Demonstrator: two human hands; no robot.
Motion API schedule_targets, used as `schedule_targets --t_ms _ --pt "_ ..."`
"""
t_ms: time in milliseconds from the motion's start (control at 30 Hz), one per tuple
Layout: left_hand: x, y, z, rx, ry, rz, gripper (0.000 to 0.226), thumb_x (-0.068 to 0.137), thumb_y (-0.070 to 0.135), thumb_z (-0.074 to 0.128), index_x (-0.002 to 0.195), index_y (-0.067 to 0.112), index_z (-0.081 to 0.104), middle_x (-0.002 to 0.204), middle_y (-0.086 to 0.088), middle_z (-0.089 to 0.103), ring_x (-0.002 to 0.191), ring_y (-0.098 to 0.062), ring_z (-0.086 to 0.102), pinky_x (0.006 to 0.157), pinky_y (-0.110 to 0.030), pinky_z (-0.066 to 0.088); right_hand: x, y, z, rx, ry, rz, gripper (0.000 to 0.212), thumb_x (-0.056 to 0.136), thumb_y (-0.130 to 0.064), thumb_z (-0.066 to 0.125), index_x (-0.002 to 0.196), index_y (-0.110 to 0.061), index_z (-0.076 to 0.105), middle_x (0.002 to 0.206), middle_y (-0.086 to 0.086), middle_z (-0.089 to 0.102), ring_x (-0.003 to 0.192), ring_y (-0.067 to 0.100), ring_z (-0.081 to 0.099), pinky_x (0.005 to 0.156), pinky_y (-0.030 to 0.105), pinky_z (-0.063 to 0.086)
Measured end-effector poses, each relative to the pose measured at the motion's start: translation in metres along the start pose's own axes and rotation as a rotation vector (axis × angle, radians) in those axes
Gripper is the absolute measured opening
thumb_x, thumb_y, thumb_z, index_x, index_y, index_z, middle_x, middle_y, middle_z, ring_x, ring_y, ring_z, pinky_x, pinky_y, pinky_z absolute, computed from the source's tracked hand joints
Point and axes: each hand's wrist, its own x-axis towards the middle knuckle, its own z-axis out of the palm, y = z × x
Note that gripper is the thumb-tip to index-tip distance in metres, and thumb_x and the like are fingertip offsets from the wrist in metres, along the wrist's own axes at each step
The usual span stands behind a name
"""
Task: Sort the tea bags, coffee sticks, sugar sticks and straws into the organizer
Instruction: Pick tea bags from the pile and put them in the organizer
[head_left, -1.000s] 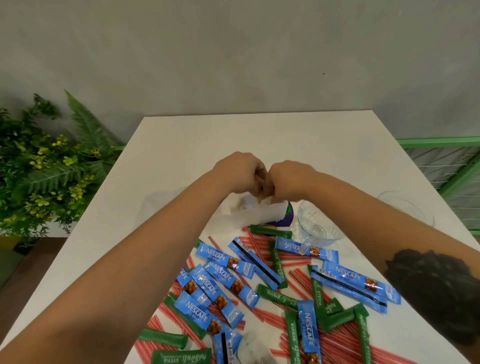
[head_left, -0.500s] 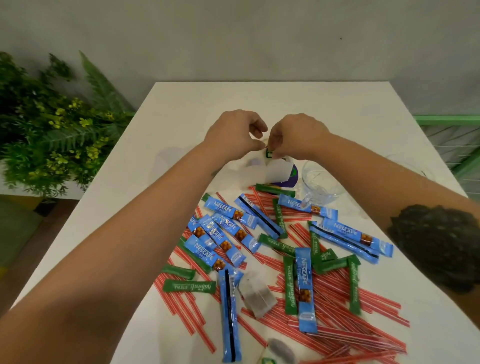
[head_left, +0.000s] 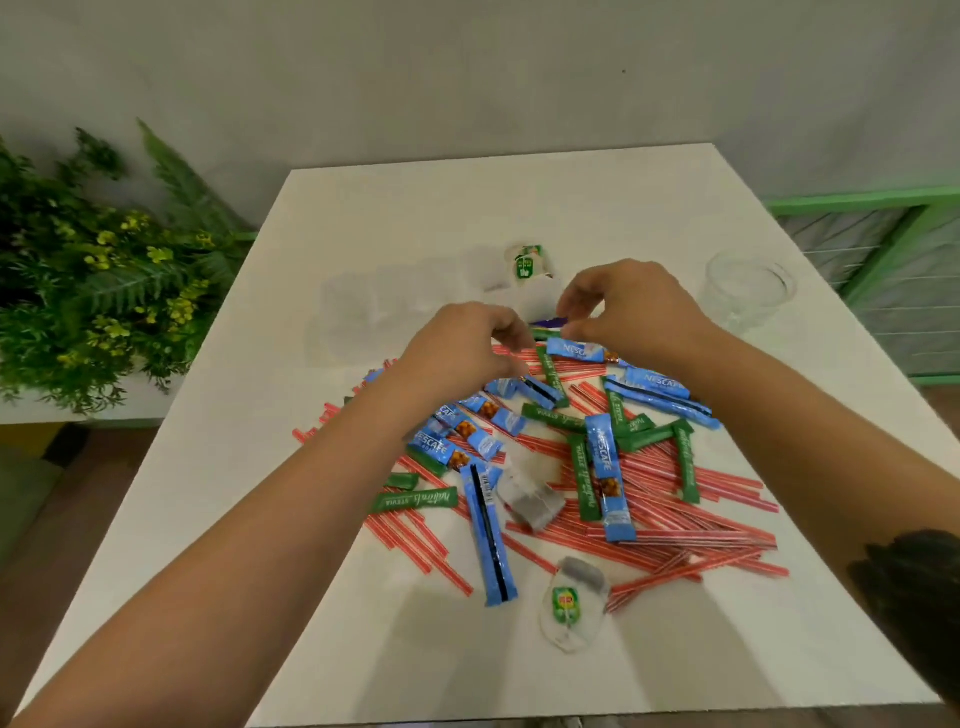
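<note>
Straws (head_left: 670, 525) and sticks (head_left: 602, 467) crowd your tabletop (head_left: 467, 208); a glass (head_left: 748, 291) stands right; both grips (head_left: 467, 348) (head_left: 628, 306) look curled, contents unclear.

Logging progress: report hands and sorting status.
Both hands over pile, holding nothing seen. One tea bag in clear organizer. Coffee sticks, straws unsorted.

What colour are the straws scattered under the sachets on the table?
Red, with thin pale stripes along their length; the straws show best in the head view, right of centre.
</note>
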Motion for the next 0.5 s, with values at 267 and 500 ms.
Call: schedule_targets --t_ms 267,500 --pt "-0.044 -0.007 0.026 0.057 -0.230 -0.026 0.025 0.082 0.023 0.071 0.105 0.019 0.065 0.108 0.003 0.065 0.090 -0.010 0.058 0.080 -0.026 0.046 -0.079 -0.002 0.029 0.033 -0.259 0.039 0.015 0.076 -0.015 0.074 0.087 -0.024 0.070 0.082 -0.006 0.069 0.079 0.010 0.063 0.066 0.019 0.047" --pt "-0.057 -0.004 0.037 0.111 -0.269 -0.027 0.025 0.086 0.022 0.066 0.111 0.024 0.063 0.114 0.006 0.060 0.102 -0.012 0.057 0.084 -0.028 0.045 -0.124 -0.018 0.048 -0.086 -0.625 -0.062 0.030 0.075 -0.020 0.075 0.101 -0.035 0.068 0.107 -0.013 0.061 0.095 0.007 0.054 0.085 0.027 0.048"
